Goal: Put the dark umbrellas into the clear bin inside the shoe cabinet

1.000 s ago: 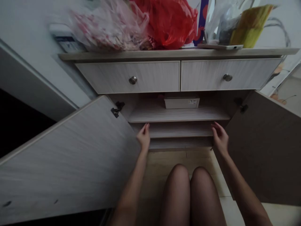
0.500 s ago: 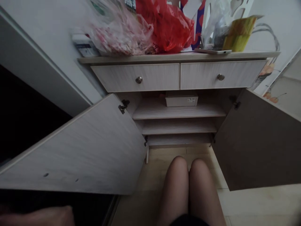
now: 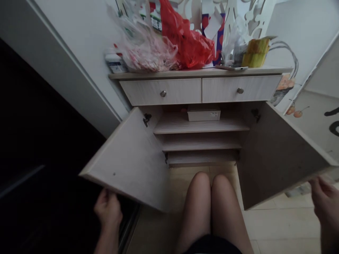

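Note:
My left hand (image 3: 109, 208) is closed at the outer edge of the left cabinet door (image 3: 127, 158), its fingertips partly hidden behind the panel. At the far right, my right hand (image 3: 324, 199) is closed at the outer edge of the right cabinet door (image 3: 278, 158). Both doors stand swung outward on their hinges. Between them the cabinet's inner shelves (image 3: 201, 126) show, and a white box (image 3: 203, 114) sits on the top one.
Two drawers with round knobs, a left drawer (image 3: 143, 92) and a right drawer (image 3: 259, 84), are above the doors. Plastic bags, a white bottle (image 3: 116, 64), a phone (image 3: 231, 67) and a yellow container (image 3: 255, 53) crowd the top. My knees (image 3: 212, 187) are close before the cabinet.
Both doors have swung inward, toward each other. My left hand has come up to the left door's edge, and my right hand has come into view at the right door.

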Tool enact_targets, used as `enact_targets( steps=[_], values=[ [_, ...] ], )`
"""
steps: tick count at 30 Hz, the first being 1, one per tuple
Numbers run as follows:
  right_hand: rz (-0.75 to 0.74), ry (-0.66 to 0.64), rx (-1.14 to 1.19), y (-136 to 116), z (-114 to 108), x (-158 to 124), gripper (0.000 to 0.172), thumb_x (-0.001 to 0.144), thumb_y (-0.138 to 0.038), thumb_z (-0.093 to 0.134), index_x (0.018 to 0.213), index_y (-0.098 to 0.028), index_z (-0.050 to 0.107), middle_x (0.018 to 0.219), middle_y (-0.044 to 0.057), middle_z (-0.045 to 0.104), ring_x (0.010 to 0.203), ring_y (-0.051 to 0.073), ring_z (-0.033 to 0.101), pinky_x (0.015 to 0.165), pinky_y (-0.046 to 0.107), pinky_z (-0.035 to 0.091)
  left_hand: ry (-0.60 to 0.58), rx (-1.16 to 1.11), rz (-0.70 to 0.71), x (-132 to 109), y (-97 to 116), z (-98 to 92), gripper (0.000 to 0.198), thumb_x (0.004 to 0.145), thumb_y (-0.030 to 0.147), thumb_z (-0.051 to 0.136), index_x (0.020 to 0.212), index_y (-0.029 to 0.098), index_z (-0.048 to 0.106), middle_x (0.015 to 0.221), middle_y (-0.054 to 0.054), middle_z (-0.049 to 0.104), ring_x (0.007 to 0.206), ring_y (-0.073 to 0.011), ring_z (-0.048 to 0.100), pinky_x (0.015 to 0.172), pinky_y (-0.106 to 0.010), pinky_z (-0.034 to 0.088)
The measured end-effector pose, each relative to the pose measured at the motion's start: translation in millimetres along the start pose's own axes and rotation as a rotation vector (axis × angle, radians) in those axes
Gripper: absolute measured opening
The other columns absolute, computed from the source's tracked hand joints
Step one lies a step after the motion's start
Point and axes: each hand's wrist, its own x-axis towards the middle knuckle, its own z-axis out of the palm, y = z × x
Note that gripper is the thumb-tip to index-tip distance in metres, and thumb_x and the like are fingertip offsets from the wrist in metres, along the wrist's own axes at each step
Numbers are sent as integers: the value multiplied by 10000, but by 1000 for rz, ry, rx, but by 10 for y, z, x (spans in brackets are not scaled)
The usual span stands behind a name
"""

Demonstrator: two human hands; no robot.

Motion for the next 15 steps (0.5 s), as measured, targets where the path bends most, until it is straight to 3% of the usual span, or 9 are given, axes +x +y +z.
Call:
enact_targets(
  steps=[1,3,6,8,15],
  values=[
    [4,-19,-26,-62,50,-42,366,737,-722,576,945,-481,757,1033,189,727,1093,438,643,819,636,506,-14,-41,-6,-102,-11,49,332,610,515,630,837,287,711,868,3,779,891,-284,713,908,-513,565],
    [-64,-81,-47,-215,194,-116,377,741,-702,586,903,-410,760,1020,146,746,1092,407,660,901,616,515,-154,-48,107,-284,32,190,336,634,530,660,796,243,727,879,-57,766,865,-275,709,870,-468,580],
    [-283,-179,31,-480,491,-222,368,782,-650,591,910,-342,747,1052,94,744,1052,339,685,918,559,538,-382,-66,351,-515,225,485,306,709,529,658,767,238,735,868,-65,744,842,-248,704,805,-395,587],
    [-392,-215,85,-661,715,-303,345,828,-613,572,907,-322,738,1035,94,735,1009,309,689,898,520,545,-472,-90,443,-667,386,722,302,765,523,634,767,238,735,831,-62,732,809,-234,699,763,-368,582],
    [-460,-275,113,-1169,1523,-563,428,895,-610,498,875,-248,724,933,109,700,898,273,665,820,427,517,-657,-106,495,-1137,780,1625,240,880,399,598,852,215,751,842,-79,722,803,-205,681,747,-313,539]
  ],
)
